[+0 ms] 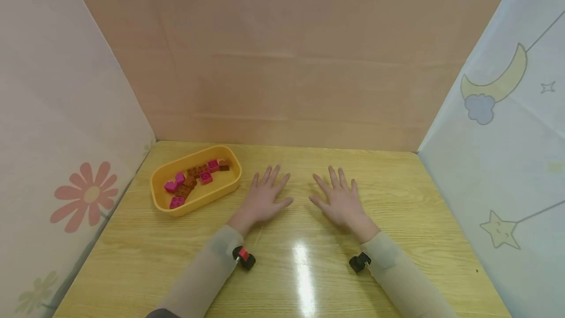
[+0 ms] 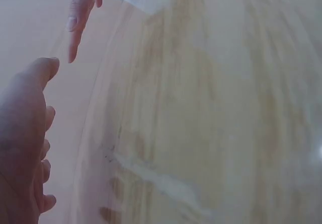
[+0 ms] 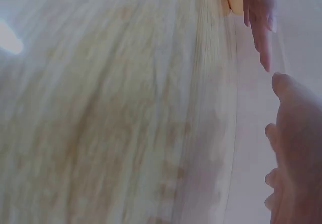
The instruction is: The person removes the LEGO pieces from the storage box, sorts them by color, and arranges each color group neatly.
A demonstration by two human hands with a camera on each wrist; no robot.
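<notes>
My left hand (image 1: 262, 200) is spread palm down over the table, its fingers straight and holding nothing. Opposite it, my right hand (image 1: 342, 204) is spread the same way, thumb toward the left one, with nothing in it. A yellow tray (image 1: 229, 188) stands at the back left, close beside the left hand's fingers. Inside lie several toy bricks, among them a pink brick (image 1: 206, 177) and a brown brick (image 1: 183, 191). In the left wrist view, the left thumb and fingertips (image 2: 49, 65) appear above the wood; the right wrist view mirrors this with the right thumb (image 3: 282, 83).
The wooden table (image 1: 397, 195) ends at a plain tan back panel (image 1: 282, 63). A flower-printed panel (image 1: 57, 112) borders it on the left, a moon-and-star panel (image 1: 507, 161) on the right. Each wrist wears a small black camera, such as the left camera (image 1: 244, 257).
</notes>
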